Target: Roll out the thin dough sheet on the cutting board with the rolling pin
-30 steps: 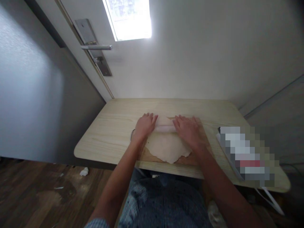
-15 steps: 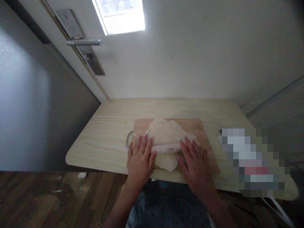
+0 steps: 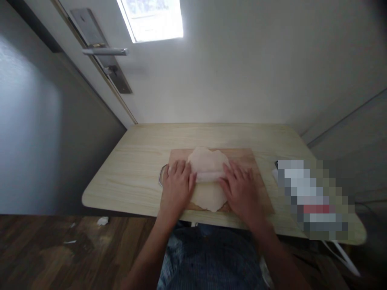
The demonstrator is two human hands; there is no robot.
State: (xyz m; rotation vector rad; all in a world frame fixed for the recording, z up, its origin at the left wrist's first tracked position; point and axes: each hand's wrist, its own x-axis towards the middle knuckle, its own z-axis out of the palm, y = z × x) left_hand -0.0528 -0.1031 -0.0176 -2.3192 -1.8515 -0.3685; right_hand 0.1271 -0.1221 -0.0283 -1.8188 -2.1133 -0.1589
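A thin, uneven sheet of pale dough (image 3: 209, 197) lies on a wooden cutting board (image 3: 263, 191). Across its middle runs a pale cylinder, apparently a rolling pin (image 3: 208, 176), with dough showing on both its far and near sides. My left hand (image 3: 177, 181) rests palm down over the cylinder's left end, fingers laid forward and slightly bent. Over the right end lies my right hand (image 3: 240, 185), also palm down, its fingers apart and the thumb toward the middle. Both ends of the cylinder are hidden under my hands.
The board lies on a light wood-grain table (image 3: 133, 173) with rounded corners. A metal loop handle (image 3: 161, 177) sticks out at the board's left. Some blurred-out object (image 3: 314, 201) occupies the table's right end. Behind stands a white door with a lever handle (image 3: 105, 52).
Both hands and the cylinder have moved forward, away from my body. More dough shows on the near side of the cylinder, less beyond it. My fingers are more bent.
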